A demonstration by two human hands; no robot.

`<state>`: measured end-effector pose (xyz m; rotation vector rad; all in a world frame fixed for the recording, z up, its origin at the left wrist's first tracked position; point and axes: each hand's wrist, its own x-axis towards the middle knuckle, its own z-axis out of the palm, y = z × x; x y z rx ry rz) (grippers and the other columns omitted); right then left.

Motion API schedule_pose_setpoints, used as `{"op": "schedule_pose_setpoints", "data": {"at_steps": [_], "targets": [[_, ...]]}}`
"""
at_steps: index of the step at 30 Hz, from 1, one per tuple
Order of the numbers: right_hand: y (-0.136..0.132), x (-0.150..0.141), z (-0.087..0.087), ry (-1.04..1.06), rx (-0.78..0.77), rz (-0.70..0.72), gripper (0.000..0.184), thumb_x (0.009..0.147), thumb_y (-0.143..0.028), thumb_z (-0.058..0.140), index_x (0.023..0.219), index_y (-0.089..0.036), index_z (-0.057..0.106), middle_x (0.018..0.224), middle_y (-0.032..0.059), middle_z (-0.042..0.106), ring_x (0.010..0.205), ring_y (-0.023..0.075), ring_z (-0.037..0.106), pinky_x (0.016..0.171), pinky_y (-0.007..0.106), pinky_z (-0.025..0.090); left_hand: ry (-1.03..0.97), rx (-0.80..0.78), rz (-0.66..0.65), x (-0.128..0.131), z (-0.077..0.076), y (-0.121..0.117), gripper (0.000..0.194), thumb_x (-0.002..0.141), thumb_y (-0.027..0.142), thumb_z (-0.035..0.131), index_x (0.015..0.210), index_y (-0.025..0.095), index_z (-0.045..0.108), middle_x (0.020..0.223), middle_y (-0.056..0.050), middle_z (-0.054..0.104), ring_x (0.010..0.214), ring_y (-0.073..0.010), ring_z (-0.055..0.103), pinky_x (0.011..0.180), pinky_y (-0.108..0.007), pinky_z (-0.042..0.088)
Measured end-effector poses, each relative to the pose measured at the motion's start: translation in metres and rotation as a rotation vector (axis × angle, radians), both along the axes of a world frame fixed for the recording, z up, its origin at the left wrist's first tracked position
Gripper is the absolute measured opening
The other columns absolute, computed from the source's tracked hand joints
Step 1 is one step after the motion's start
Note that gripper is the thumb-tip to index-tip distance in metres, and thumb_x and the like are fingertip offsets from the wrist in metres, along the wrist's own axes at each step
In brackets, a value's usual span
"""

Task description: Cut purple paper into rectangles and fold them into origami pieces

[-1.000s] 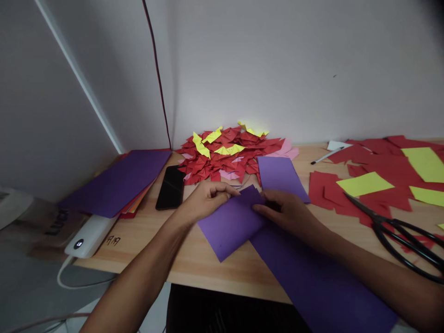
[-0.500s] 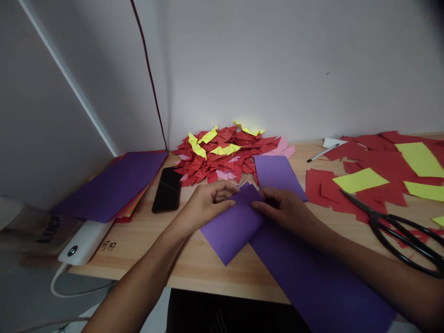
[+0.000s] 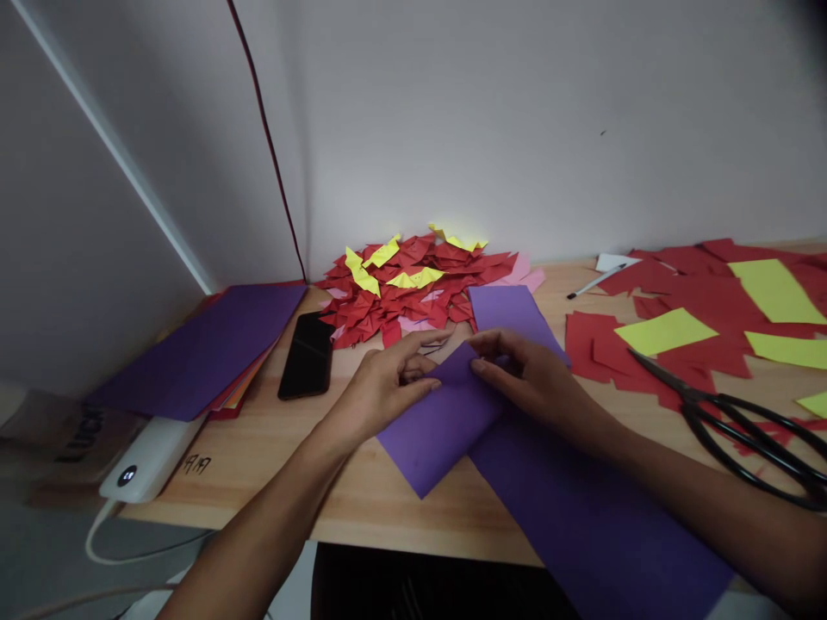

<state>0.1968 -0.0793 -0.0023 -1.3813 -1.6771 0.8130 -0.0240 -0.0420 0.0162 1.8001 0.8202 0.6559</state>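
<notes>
Between my hands is a folded piece of purple paper (image 3: 436,435), tilted so one corner points toward me. My left hand (image 3: 388,387) grips its upper left edge, thumb on top and the other fingers curled. My right hand (image 3: 530,379) pinches the paper near its far corner between thumb and fingers. A long purple sheet (image 3: 600,517) lies under my right forearm and reaches past the table's front edge. Just behind my right hand rests a smaller purple rectangle (image 3: 513,310).
A heap of folded red papers (image 3: 413,297), with yellow and pink ones, sits by the wall. Left are a phone (image 3: 307,355), stacked coloured sheets (image 3: 207,344) and a white power bank (image 3: 152,461). Right are black-handled scissors (image 3: 736,430), red cut papers (image 3: 698,293) and a pen (image 3: 598,282).
My right fingers have shifted slightly at the paper's far corner, where the layers now look lifted or bent. My left thumb has moved a little along the edge. The view has shifted slightly.
</notes>
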Motion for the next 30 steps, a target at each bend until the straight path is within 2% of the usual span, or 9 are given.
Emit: {"op": "schedule_pose_setpoints", "data": {"at_steps": [5,8,14,17,22,27,30], "targets": [[-0.002,0.002,0.002,0.016,-0.078,0.053,0.025,0.091,-0.042,0.052,0.083,-0.020,0.061,0.076,0.0003,0.063,0.069,0.0159,0.057,0.062,0.027,0.044,-0.002,0.013,0.004,0.001,-0.002,0.000,0.059,0.083,0.021,0.065,0.139,0.024,0.048,0.089,-0.003,0.070,0.078,-0.0149,0.063,0.068,-0.024,0.047],[-0.002,0.003,0.002,0.040,-0.093,0.040,0.025,0.090,-0.042,0.054,0.082,-0.020,0.060,0.075,-0.0005,0.061,0.067,0.0145,0.054,0.059,0.026,0.041,0.017,0.032,0.019,0.001,-0.001,-0.001,0.058,0.083,0.021,0.065,0.139,0.025,0.049,0.085,-0.002,0.068,0.074,-0.0134,0.060,0.065,-0.023,0.045],[-0.002,0.005,0.005,0.115,-0.129,0.020,0.026,0.088,-0.044,0.056,0.080,-0.020,0.061,0.072,-0.0005,0.059,0.065,0.0145,0.053,0.059,0.026,0.041,0.104,0.099,0.064,-0.001,0.003,0.000,0.053,0.082,0.025,0.067,0.133,0.022,0.055,0.063,0.005,0.055,0.055,-0.0087,0.045,0.053,-0.020,0.033],[-0.001,0.007,0.007,0.102,-0.127,-0.030,0.026,0.087,-0.045,0.057,0.077,-0.021,0.060,0.070,-0.0005,0.058,0.063,0.0148,0.052,0.059,0.026,0.041,0.118,0.092,0.099,-0.002,0.005,0.001,0.052,0.081,0.027,0.070,0.131,0.024,0.057,0.060,0.006,0.052,0.053,-0.0084,0.043,0.052,-0.020,0.032],[0.002,0.014,0.006,0.096,-0.070,-0.146,0.030,0.085,-0.051,0.058,0.078,-0.022,0.062,0.070,0.0009,0.059,0.064,0.0172,0.053,0.058,0.027,0.043,0.083,0.054,0.139,-0.004,0.008,-0.002,0.058,0.079,0.034,0.073,0.133,0.023,0.055,0.074,0.001,0.065,0.062,-0.0115,0.055,0.056,-0.021,0.039],[0.003,0.015,0.009,0.120,-0.081,-0.210,0.031,0.083,-0.052,0.059,0.075,-0.022,0.060,0.067,0.0004,0.058,0.062,0.0164,0.051,0.056,0.027,0.042,0.034,0.079,0.200,-0.003,0.008,-0.002,0.054,0.079,0.025,0.073,0.130,0.023,0.058,0.091,-0.003,0.071,0.076,-0.0151,0.063,0.066,-0.024,0.047],[0.002,0.014,0.011,0.158,-0.105,-0.234,0.029,0.082,-0.050,0.061,0.075,-0.022,0.060,0.067,0.0000,0.056,0.061,0.0152,0.049,0.055,0.026,0.042,-0.042,0.086,0.257,-0.002,0.005,0.000,0.050,0.078,0.024,0.073,0.127,0.022,0.060,0.109,-0.007,0.071,0.091,-0.0188,0.067,0.074,-0.028,0.051]]}}
